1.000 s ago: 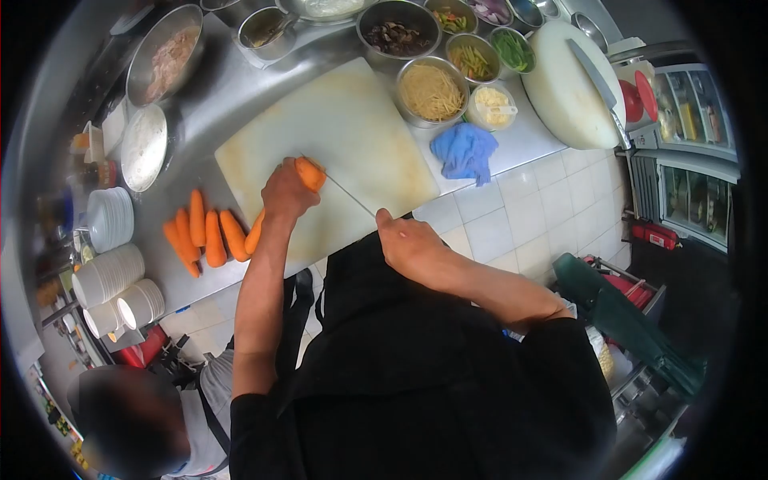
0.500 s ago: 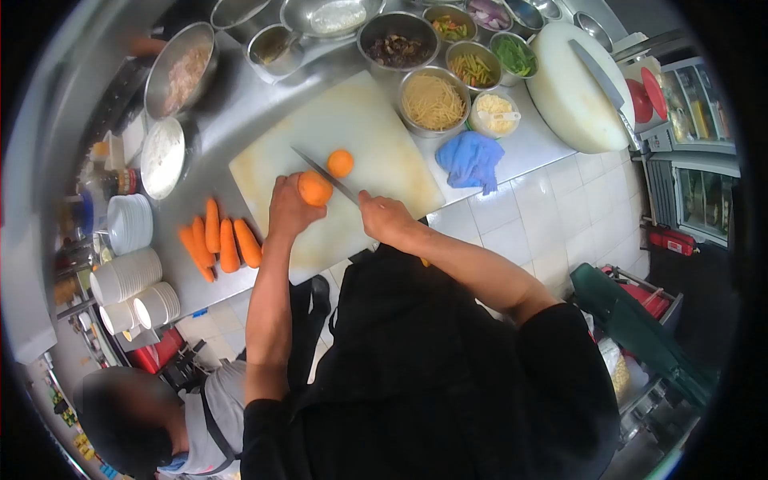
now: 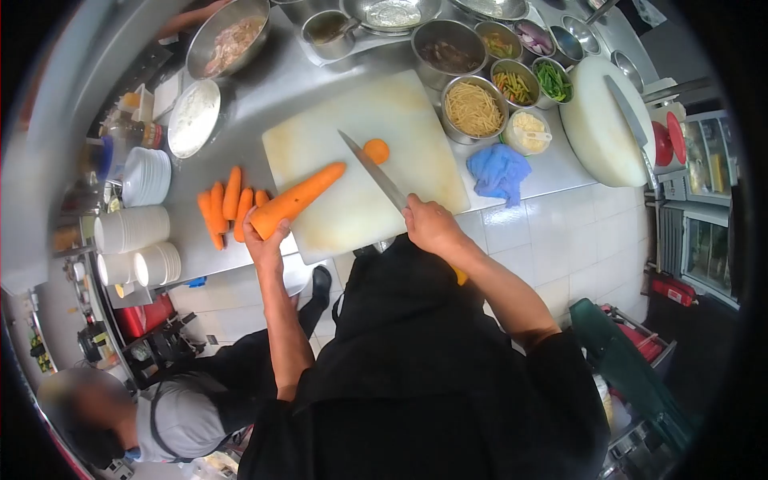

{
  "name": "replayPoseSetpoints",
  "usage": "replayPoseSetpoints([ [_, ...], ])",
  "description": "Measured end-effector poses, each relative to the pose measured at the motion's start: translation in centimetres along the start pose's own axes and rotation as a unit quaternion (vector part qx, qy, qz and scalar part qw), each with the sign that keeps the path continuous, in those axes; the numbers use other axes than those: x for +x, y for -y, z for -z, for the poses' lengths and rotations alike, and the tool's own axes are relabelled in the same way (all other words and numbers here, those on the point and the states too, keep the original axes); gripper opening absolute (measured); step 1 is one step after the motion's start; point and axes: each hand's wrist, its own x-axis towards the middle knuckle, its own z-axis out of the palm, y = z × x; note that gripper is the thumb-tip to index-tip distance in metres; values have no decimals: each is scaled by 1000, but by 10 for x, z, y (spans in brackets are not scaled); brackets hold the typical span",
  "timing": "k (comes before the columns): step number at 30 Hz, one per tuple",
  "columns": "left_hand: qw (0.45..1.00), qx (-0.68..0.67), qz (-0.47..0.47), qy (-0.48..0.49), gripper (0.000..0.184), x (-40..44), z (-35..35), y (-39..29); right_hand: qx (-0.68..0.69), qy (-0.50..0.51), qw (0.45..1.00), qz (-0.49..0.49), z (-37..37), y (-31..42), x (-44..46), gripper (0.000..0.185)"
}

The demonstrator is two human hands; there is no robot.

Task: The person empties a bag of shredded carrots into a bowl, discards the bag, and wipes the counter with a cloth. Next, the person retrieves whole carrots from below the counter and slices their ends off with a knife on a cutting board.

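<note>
My left hand (image 3: 265,250) grips a large carrot (image 3: 302,198) by its thick end, at the left edge of the white cutting board (image 3: 352,116). The carrot's narrower end points away to the upper right, over the board. In my right hand (image 3: 436,227) is the handle of a kitchen knife (image 3: 371,170), its blade slanting up and left above the board. Just right of the blade lies a round orange carrot piece (image 3: 376,150). Several whole carrots (image 3: 232,194) rest on the steel counter beyond my left hand, some partly hidden by it.
Bowls of noodle-like strips (image 3: 474,110), cut vegetables (image 3: 516,84) and pale meat (image 3: 232,44) ring the board. A blue cloth (image 3: 498,172) lies right of it. Another knife (image 3: 628,112) rests on a thick round block (image 3: 596,120). A person (image 3: 184,408) is at lower left.
The carrot in my left hand has swung from end-on to lengthwise, and that hand has moved left, off the board's middle. My right hand still holds the knife. The view has shifted.
</note>
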Motion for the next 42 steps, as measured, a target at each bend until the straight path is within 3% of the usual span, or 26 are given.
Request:
replayPoseSetpoints([
  [5, 998, -44, 44, -30, 68, -9, 14, 21, -32, 40, 998, 28, -4, 8, -12, 18],
  [14, 999, -5, 48, 8, 70, 9, 23, 11, -60, 76, 995, 21, -40, -7, -3, 22],
  [16, 977, 182, 56, 101, 67, 9, 33, 7, -42, 66, 996, 30, -46, -24, 0, 22],
  [17, 949, 282, -57, 128, 65, 12, 37, 18, -21, 64, 997, 42, -46, -29, 1, 22],
  [18, 883, 437, -82, 152, 64, 1, 14, -21, -21, 58, 997, 41, -27, -16, 3, 22],
  [20, 799, 554, -171, 161, 61, -3, -5, -18, 111, 229, 957, -142, 7, 7, 3, 23],
  [22, 795, 565, -137, 172, 60, 0, -24, -17, 117, 223, 956, -149, -4, -5, 2, 24],
  [23, 793, 571, -104, 186, 58, 4, -29, -17, 56, 138, 987, -57, -25, -25, 3, 24],
  [24, 790, 573, -110, 187, 58, 7, -28, -14, -6, 47, 998, 33, -30, -31, 0, 25],
  [26, 845, 455, -178, 218, 57, 14, -20, -15, 1, 15, 1000, 15, -29, -36, -5, 24],
  [27, 839, 461, -181, 224, 57, 16, -18, -17, 3, -4, 1000, -5, -28, -34, -9, 24],
  [29, 920, 281, -162, 220, 55, 10, -16, -17, 9, 13, 1000, -13, -26, -32, -9, 24],
  [33, 947, 192, -152, 209, 53, 5, -29, -23, -5, 18, 1000, -17, -31, -32, -6, 23],
  [36, 930, 228, -190, 218, 55, 1, -38, -32, -7, 20, 1000, -21, -25, -26, -10, 23],
  [38, 877, 384, -207, 203, 57, 2, -40, -35, -4, 22, 999, -24, -24, -23, -11, 23],
  [40, 864, 430, -158, 207, 58, 9, -40, -23, -18, 0, 1000, 4, -27, -22, -13, 22],
  [42, 762, 609, -96, 195, 60, 17, -46, -12, -26, 1, 1000, -3, -19, -8, -20, 21],
])
